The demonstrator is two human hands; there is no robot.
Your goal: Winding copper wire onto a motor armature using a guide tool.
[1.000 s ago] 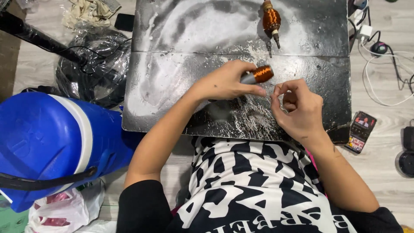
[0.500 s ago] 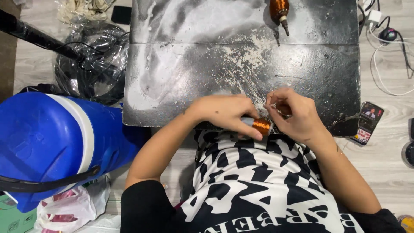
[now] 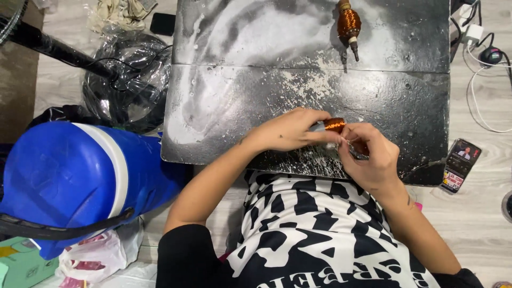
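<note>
My left hand point(image 3: 290, 129) grips a small motor rotor wound with copper wire point(image 3: 334, 125) over the near edge of a scuffed black work board point(image 3: 229, 96). My right hand point(image 3: 370, 154) meets it from the right, fingers pinched on the rotor's end; what they pinch is hidden. A second copper-wound rotor point(image 3: 349, 24) with a shaft lies at the board's far side, away from both hands.
A blue and white water cooler point(image 3: 74, 181) lies on its side at the left. A fan wrapped in clear plastic point(image 3: 128, 80) stands behind it. A phone with a lit screen point(image 3: 461, 164) lies right of the board, white cables and a plug point(image 3: 480, 53) beyond.
Both hands have risen with the rotor from my lap back over the board's near edge. One second ago the left hand alone held it on the board.
</note>
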